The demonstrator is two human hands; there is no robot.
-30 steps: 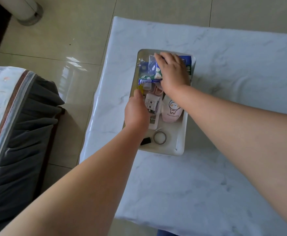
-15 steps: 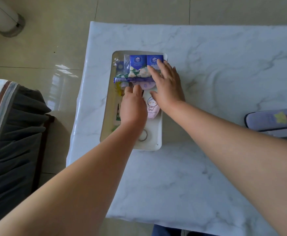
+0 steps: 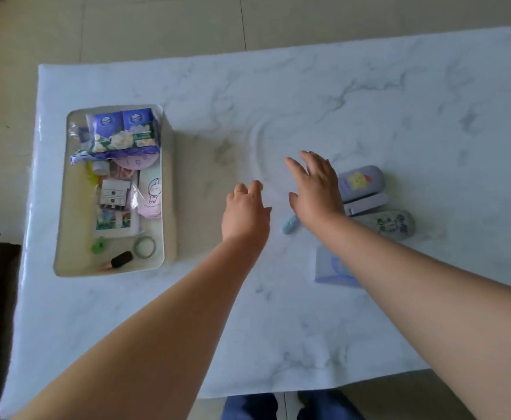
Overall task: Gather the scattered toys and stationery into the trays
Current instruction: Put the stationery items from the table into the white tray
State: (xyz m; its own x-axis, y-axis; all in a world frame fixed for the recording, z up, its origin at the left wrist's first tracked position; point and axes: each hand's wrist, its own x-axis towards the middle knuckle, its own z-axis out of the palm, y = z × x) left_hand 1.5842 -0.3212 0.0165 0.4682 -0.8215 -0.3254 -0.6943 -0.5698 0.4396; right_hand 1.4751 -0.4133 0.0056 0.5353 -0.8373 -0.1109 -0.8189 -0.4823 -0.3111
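Nearest you, toward the table's (image 3: 278,328) near edge, a pale blue booklet (image 3: 331,268) lies flat, partly under your right forearm, and it has yet to be gathered. Just beyond it a small light-blue item (image 3: 289,225) pokes out from beneath your right wrist; what it is cannot be told. Your left hand (image 3: 245,212) hangs over bare marble with its fingers loosely curled and nothing in them; your right hand (image 3: 316,184) is spread wide, palm down, also empty. Just beside your right hand, toward the table's right edge, wait a grey patterned case (image 3: 390,225) and a lilac case (image 3: 360,183) with a yellow star, its lid apparently ajar. By my reading most of the job is done: the white tray (image 3: 63,225) near the left edge already holds a tape ring, photo cards, a pink bunny-printed item and, at its far end, a blue tissue pack (image 3: 123,131). Only one tray shows here.
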